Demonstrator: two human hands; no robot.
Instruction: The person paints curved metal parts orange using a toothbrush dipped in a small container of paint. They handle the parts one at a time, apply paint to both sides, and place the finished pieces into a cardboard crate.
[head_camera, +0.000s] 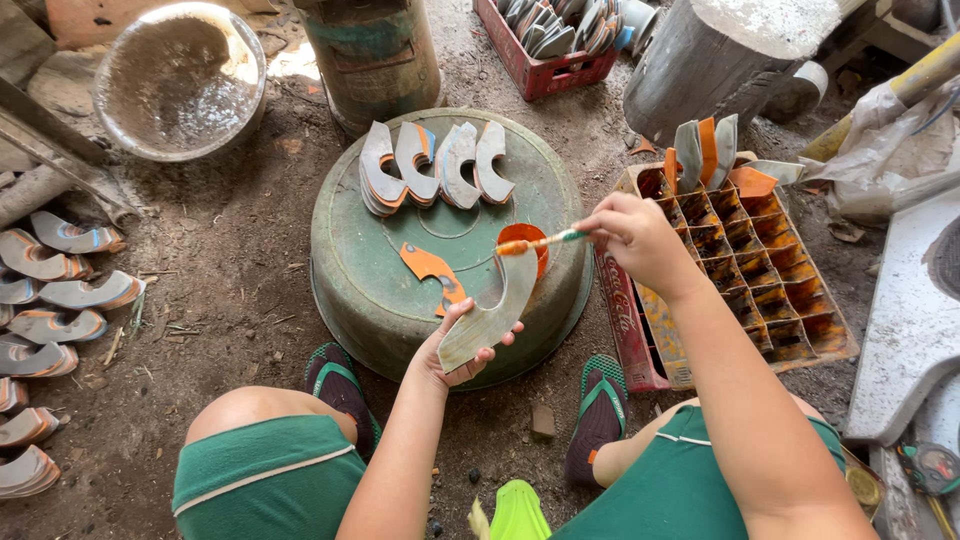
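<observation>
Currently mid-batch: left hand (452, 350) grips a curved grey metal blade blank (492, 312) over the upturned green metal basin (370, 290); right hand (632, 235) pinches a thin orange-tipped paintbrush (540, 241) at its upper end. Judging by layout, orange-edged blades on the ground (60, 290) look done; four grey crescents on the basin (435, 165) remain.

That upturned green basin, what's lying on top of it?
On the green basin: a row of curved metal blades, one orange-painted blade and a small orange paint pot, partly hidden by the held blade.
</observation>
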